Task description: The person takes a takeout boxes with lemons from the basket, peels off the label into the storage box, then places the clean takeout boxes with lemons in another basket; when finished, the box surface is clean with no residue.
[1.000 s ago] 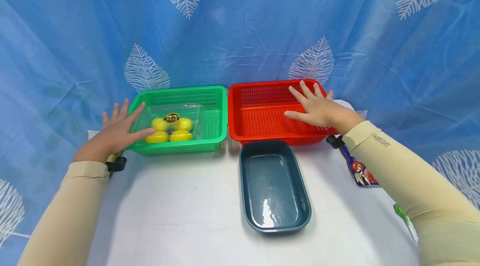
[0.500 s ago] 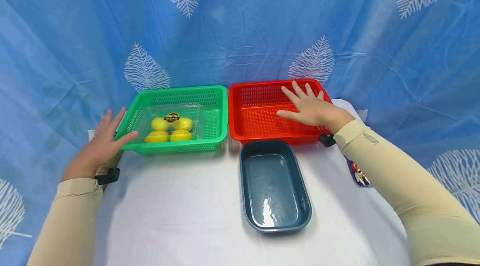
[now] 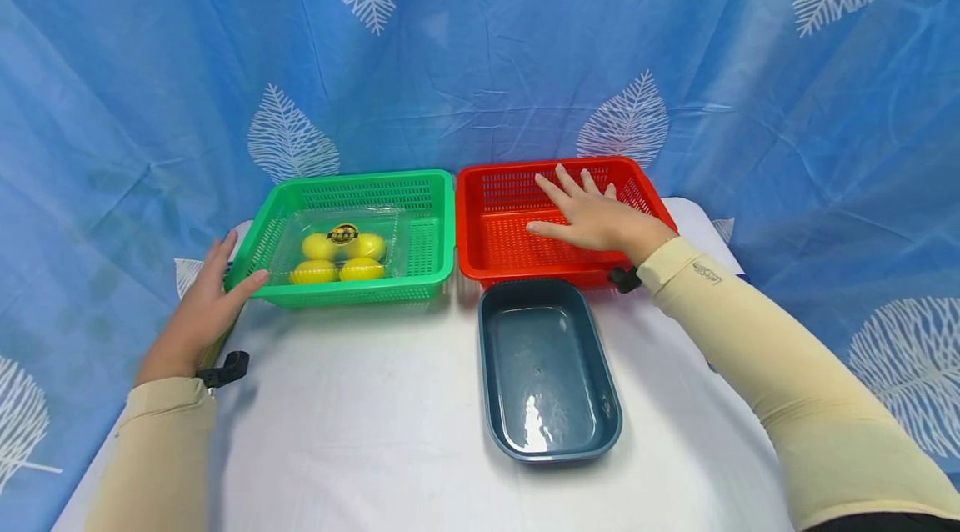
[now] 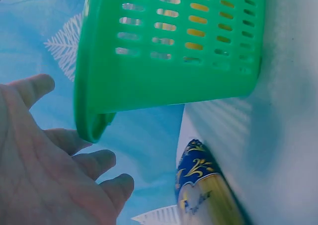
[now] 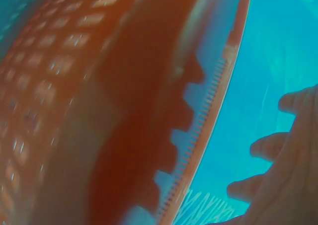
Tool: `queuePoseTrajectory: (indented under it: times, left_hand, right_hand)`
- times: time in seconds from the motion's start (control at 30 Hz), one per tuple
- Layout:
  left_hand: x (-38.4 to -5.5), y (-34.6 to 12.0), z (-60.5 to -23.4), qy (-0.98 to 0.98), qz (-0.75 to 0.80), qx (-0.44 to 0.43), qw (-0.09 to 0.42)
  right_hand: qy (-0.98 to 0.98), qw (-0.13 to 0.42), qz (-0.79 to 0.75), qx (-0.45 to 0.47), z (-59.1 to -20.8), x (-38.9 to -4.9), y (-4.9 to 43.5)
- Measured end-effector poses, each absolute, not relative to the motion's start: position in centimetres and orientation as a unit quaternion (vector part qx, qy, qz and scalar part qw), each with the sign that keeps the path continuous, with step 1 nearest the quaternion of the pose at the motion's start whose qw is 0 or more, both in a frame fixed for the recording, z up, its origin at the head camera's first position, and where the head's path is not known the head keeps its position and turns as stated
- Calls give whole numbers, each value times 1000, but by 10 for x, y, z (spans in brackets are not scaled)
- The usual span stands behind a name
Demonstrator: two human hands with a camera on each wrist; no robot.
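My left hand (image 3: pixel 198 311), fingers spread, is at the left end of the green basket (image 3: pixel 431 265). The left wrist view has its palm and fingers (image 4: pixel 97 163) beside the basket's rim. In that basket lies a clear plastic box (image 3: pixel 393 232) of yellow fruit (image 3: pixel 362 268) with a dark label. A blue-and-gold printed package (image 4: pixel 201 175) lies below the left hand. Over the right part of the red basket (image 3: pixel 510 244) hovers my right hand (image 3: pixel 592 219), its fingers straight and spread, holding nothing. In the right wrist view its fingers (image 5: pixel 271 145) show beside the basket's rim.
A dark blue-grey rectangular dish (image 3: pixel 551 382) stands in front of the red basket on the white table (image 3: pixel 360 415). The two baskets stand side by side before a blue curtain (image 3: pixel 465 40) with white leaf prints. My right forearm (image 3: pixel 780 382) crosses the table's right side.
My left hand has moved left and toward me, from over the green basket's end to outside it. My right hand has shifted left over the red basket. Baskets and dish stay put.
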State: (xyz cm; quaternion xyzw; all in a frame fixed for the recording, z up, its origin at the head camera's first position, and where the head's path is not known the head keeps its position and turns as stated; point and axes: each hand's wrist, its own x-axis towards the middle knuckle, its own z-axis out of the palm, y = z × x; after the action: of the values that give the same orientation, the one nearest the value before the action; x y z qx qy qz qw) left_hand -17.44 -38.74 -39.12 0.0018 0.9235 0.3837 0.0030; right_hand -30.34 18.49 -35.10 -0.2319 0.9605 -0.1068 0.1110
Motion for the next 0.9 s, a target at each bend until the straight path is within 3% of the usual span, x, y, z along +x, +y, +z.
queuePoseTrajectory:
  times: [0.9]
  left_hand:
    - [-168, -371, -428, 866, 483, -87, -95]
  right_hand:
    - [938, 116, -123, -304, -358, -295, 89]
